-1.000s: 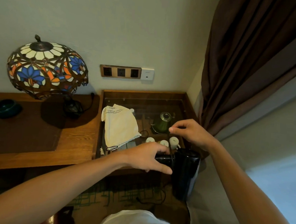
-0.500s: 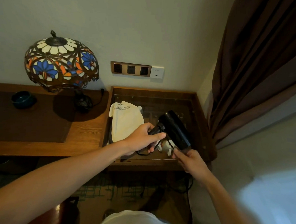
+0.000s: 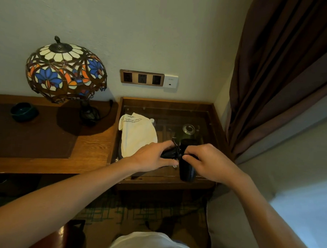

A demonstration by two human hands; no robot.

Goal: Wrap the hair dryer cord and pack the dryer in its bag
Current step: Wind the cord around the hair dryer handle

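The black hair dryer is held in the air over the near edge of the glass-topped surface, its barrel pointing roughly toward the viewer so that the near end hangs just past that edge. The left hand is closed around the dryer's handle, which juts out to the left of the barrel; the grip hides most of the handle. The right hand is curled over the barrel from the right side, its fingertips pinched against the spot where handle and barrel meet, and a dark loop of cord shows just above the gap between the two hands. How many turns of cord lie around the handle cannot be told. The cream cloth bag, printed with a few lines of small text, lies flat on the glass toward the left edge of the surface, its near corner partly covered by the left hand. Under the glass, toward the far right corner, a round shiny lid shows. To the left stands a lower wooden desk with a stained-glass lamp near its far edge and a small dark bowl further left. On the wall behind is a row of sockets, and a brown curtain hangs at the right.
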